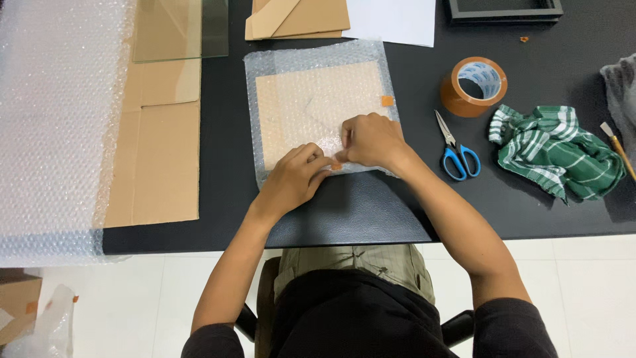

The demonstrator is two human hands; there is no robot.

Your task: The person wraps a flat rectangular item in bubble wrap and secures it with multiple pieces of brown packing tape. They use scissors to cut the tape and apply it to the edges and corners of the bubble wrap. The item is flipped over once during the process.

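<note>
Head view: both hands (334, 162) pressing bubble-wrapped parcel (318, 106) near edge.

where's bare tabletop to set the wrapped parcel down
Bare table between the flat cardboard and the bubble-wrapped parcel; more along the near edge below both hands. Crowded right: tape roll, scissors, green cloth.

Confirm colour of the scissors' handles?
Blue handles on the scissors, lying right of the bubble-wrapped parcel; clearest in the head view.
</note>
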